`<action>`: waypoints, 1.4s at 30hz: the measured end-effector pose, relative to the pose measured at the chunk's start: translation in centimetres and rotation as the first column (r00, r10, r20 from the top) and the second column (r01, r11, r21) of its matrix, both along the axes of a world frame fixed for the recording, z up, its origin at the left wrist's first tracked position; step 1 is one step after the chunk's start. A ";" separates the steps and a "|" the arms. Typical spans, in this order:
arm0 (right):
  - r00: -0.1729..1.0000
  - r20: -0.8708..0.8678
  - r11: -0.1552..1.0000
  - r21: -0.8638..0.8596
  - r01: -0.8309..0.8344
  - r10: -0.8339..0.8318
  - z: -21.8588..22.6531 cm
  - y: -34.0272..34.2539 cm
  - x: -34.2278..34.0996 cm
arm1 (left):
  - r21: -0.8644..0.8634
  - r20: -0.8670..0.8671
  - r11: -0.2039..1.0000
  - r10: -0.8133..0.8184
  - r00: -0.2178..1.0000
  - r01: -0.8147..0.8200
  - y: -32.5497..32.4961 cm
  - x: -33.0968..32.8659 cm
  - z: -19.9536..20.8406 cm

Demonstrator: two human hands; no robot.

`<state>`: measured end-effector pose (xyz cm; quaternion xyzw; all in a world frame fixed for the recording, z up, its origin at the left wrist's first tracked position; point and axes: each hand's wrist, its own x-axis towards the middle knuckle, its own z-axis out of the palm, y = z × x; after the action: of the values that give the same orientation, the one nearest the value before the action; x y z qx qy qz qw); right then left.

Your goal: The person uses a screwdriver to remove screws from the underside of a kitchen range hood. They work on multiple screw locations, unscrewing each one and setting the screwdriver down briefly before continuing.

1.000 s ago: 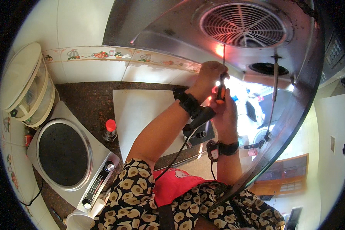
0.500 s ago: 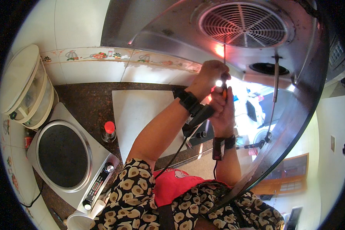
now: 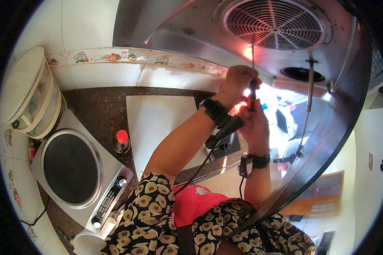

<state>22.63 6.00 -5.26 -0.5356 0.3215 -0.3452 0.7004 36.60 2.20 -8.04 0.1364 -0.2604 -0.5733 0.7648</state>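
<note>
We held a screwdriver (image 3: 252, 91) upright under the steel range hood (image 3: 208, 38), its thin shaft reaching up toward the hood's underside just left of the round fan grille (image 3: 275, 23). Our left hand (image 3: 236, 83) was curled shut near the top of its handle, and our right hand (image 3: 254, 125) wrapped the handle from below, so both grips were closed on it. Beneath our raised arms, on the dark stone surface (image 3: 98, 106), lay a white board (image 3: 161, 123), a red-capped bottle (image 3: 121, 141) and an induction cooker (image 3: 72, 168).
</note>
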 end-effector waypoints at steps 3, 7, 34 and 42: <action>0.958 -0.217 0.940 -0.324 0.108 -0.185 0.2 0.3 0.5 | -0.054 -0.073 0.996 0.070 0.995 -0.074 -0.7 -0.5 -0.1; 0.801 -0.185 0.432 -0.896 0.100 -0.570 -0.7 -0.6 1.8 | -0.058 0.434 0.902 0.408 0.803 -0.427 -2.0 -1.1 -0.3; 0.941 0.078 0.835 -0.441 0.330 -0.330 -3.5 0.0 1.4 | 0.017 0.005 0.978 0.210 0.978 -0.210 -1.0 -0.4 0.6; 0.963 0.106 0.942 -0.208 0.264 -0.247 -2.0 0.5 3.1 | 0.026 -0.032 0.991 0.134 0.990 -0.133 -1.0 0.1 0.5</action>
<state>25.69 6.54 -7.27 -0.5496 0.3205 -0.4872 0.5982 36.73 1.15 -7.50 0.1532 -0.2309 -0.5262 0.8040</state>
